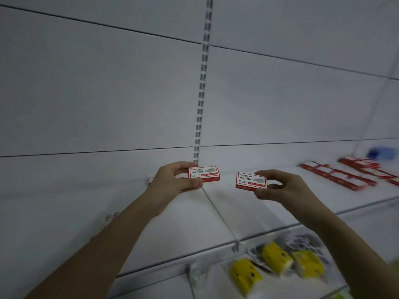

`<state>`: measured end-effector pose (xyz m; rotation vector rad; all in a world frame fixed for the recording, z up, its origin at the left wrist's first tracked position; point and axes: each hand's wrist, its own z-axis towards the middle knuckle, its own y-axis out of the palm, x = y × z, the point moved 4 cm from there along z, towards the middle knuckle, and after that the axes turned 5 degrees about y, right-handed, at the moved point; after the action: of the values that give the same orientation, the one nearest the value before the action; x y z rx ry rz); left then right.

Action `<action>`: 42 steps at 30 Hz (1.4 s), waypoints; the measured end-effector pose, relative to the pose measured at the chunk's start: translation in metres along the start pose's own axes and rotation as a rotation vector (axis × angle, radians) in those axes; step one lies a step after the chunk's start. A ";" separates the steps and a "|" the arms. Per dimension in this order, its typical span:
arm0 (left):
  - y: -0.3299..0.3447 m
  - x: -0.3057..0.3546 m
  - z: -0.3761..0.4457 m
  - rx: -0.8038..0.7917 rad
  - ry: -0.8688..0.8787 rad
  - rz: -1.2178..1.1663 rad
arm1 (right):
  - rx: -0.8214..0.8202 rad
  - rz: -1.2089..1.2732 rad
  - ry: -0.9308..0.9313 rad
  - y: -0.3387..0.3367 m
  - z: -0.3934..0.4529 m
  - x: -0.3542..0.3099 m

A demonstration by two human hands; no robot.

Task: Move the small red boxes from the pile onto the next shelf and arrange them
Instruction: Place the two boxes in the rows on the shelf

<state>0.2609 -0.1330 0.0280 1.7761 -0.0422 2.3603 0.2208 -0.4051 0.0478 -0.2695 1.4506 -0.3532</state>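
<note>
Shelf panel, white painted metal (64, 212), fills the left & lies bare under the left forearm; judging from that, it's the target bay. Left hand (172, 180) pinches a small red-and-white cardboard staple box (204, 174) by its left end, thumb under, fingers over the top edge, printed face twd the camera, long axis running left-right & roughly level. The box hangs just above the dark seam (216, 210) where the two shelf panels meet, near the slotted metal upright (200, 100) of the back wall. Right hand (278, 188) pinches a second, matching red-and-white box (251, 181) by its right end, long axis also left-right but tipped down a little; the two boxes are apart, a clear gap btwn them. Both sit in the air, not on the shelf. Left hand is nearer the bare bay, so its box prob goes down first. Further right, well apart, the blurred pile of red boxes (345, 175) lies on the adjoining shelf panel. Below right, yellow packets in clear bags (278, 262) on a lower shelf.
</note>
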 end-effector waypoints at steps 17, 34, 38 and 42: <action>0.264 -0.017 0.001 -0.251 0.001 0.018 | 0.221 0.051 0.067 -0.227 -0.072 0.101; 0.535 -0.042 0.034 -0.389 0.037 0.145 | 0.303 0.010 0.068 -0.463 -0.101 0.190; 0.576 -0.061 0.072 -0.407 0.054 0.215 | 0.319 -0.002 0.084 -0.498 -0.073 0.217; 0.615 -0.087 0.124 -0.410 0.067 0.240 | 0.335 -0.031 0.112 -0.537 -0.034 0.241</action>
<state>0.2995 -0.7655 0.0351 1.5623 -0.7122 2.3422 0.1683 -0.9925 0.0323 -0.0012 1.4710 -0.6365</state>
